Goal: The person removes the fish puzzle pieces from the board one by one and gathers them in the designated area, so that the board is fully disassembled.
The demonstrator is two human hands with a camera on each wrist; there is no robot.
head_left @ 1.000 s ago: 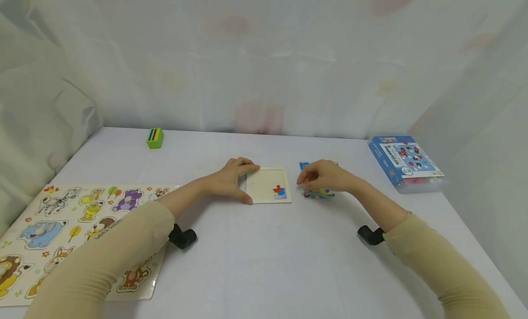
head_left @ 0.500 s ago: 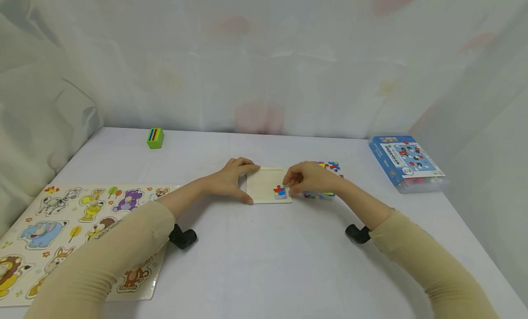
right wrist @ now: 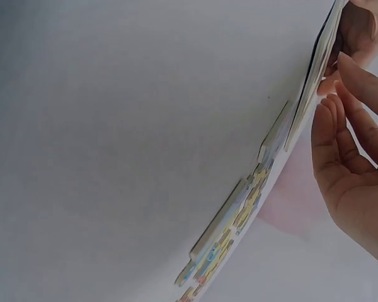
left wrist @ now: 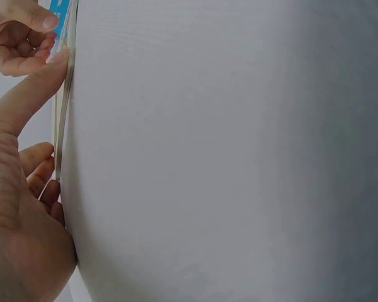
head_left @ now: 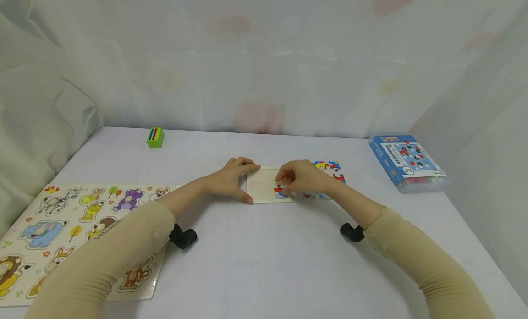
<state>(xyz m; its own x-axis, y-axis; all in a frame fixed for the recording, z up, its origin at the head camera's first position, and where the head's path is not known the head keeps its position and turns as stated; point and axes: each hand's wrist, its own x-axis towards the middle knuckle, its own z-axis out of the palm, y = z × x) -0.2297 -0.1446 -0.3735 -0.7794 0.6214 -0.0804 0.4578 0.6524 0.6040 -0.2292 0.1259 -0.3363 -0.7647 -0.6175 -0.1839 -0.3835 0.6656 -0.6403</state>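
My left hand (head_left: 228, 179) holds the pale square puzzle tray (head_left: 260, 186) at its left side, the thumb at the near corner and the index finger at the far one. From the left wrist view, the left hand (left wrist: 19, 189) has its thumb along the tray's edge. Over the tray's right part, my right hand (head_left: 307, 177) has thumb and fingers bent together at a red and blue puzzle piece (head_left: 277, 190). The thumb covers part of that piece. Several loose puzzle pieces (head_left: 338, 177) lie right of the tray, some behind the right hand.
A large animal picture board (head_left: 142, 295) lies at the left under my left forearm. Near the back edge stands a green block (head_left: 155, 139) with coloured stripes. A blue and clear box (head_left: 406, 161) sits at the back right. A pale curtain (head_left: 185, 80) hangs behind the table.
My right hand has moved left from the loose pieces to over the tray's right side. The left hand has stayed on the tray.
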